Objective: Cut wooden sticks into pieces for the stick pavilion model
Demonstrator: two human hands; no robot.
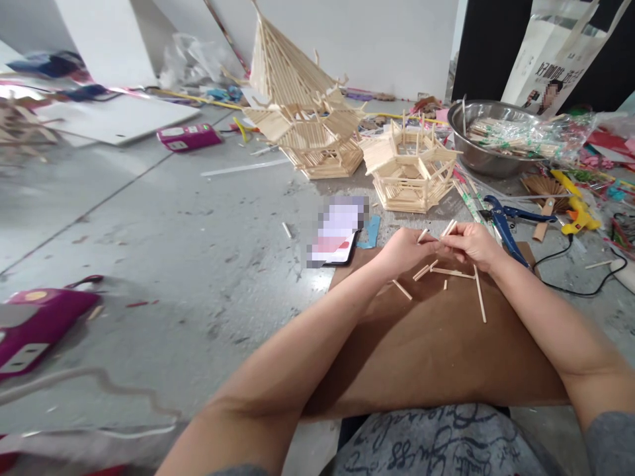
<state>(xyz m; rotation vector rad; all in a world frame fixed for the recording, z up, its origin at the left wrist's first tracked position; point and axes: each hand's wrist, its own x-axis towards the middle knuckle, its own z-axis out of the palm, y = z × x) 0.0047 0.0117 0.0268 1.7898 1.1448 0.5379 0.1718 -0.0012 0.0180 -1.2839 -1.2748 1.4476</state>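
Above the brown board [436,344], my two hands meet at the fingertips. My left hand [407,250] is closed in a pinch, and a short wooden stick [423,235] pokes up from its fingers. Short pale wooden stick pieces [449,228] show between the closed fingers of my right hand [473,244]; their exact count is hard to make out. Below the hands lie joined sticks [454,272], a longer stick [480,297] and a loose short stick [402,289]. The fingers partly hide the ends of the held pieces.
A stick pavilion [302,112] and a smaller stick frame [411,172] stand ahead. Left of the hands lies a phone [337,231]. Blue cutters [506,231], a yellow glue gun [578,208] with its cord, and a steel bowl [476,155] are at right. Purple boxes [188,137] sit left.
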